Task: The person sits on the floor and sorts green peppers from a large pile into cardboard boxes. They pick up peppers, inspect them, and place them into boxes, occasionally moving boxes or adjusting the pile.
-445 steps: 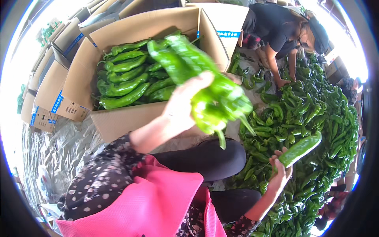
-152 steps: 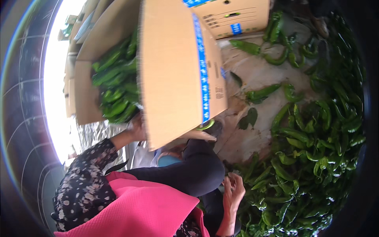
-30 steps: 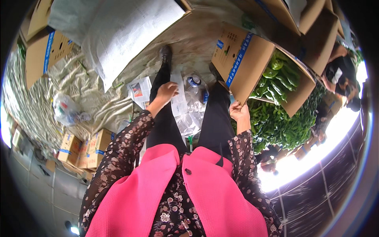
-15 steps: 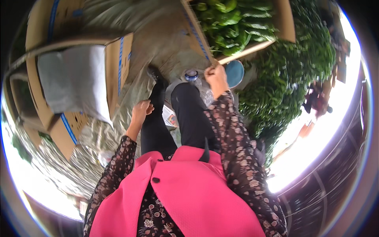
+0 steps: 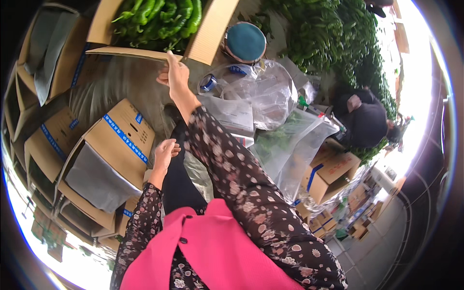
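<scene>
A cardboard box [image 5: 207,36] at the top is filled with long green peppers [image 5: 164,17] lying side by side. My right hand [image 5: 178,77] grips its near edge close to the corner, thumb up along the cardboard and fingers curled in. Lower and to the left, my left hand [image 5: 165,153] hangs over my leg, fingers loosely bent and nothing in them. Beside that hand stands another cardboard box [image 5: 123,133] with blue tape and a grey liner sheet [image 5: 96,181] draped over its side.
A round blue-topped stool [image 5: 245,42] stands right of the pepper box. Near it lie a tape roll [image 5: 208,83] and clear plastic bags [image 5: 266,92]. A large pepper heap [image 5: 319,29] fills the far right, where a dark-clothed person [image 5: 362,116] bends. More boxes [image 5: 55,133] line the left.
The pepper box has shifted left past the tape roll and stool, with my right hand at its corner. My view has turned, bringing plastic bags and a person into sight on the right.
</scene>
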### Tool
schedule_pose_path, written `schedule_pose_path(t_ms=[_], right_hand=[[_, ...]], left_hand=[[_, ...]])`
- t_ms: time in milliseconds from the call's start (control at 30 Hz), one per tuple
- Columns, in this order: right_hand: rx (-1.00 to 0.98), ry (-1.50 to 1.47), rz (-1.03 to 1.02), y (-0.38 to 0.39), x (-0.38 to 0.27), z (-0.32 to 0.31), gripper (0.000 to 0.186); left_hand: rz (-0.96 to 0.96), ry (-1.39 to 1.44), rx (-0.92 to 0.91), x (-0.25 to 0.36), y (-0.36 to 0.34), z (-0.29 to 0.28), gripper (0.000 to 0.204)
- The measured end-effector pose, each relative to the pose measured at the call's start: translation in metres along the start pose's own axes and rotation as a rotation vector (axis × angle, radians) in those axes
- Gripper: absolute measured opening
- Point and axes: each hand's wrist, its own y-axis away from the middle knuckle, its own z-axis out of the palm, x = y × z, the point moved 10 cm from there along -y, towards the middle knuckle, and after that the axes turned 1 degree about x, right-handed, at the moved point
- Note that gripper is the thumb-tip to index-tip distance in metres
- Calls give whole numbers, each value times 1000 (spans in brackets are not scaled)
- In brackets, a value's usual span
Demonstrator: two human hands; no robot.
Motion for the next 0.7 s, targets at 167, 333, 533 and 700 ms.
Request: schedule_pose_path(t_ms=[167,333,533,700], right_hand=[[-35,974,-478,61,-19,-145,38],[256,1565,-690,13,-35,-328,33],[213,1854,-548,-129,2,-385,32],[198,1962,-72,-152,103,-381,43]], left_hand=[[-35,-122,3,-46,-95,28,42],[179,-293,128,-60,-240,43,65],[131,-519,282,-47,-382,114,86],[-106,-296,63,-80,-414,114,43]])
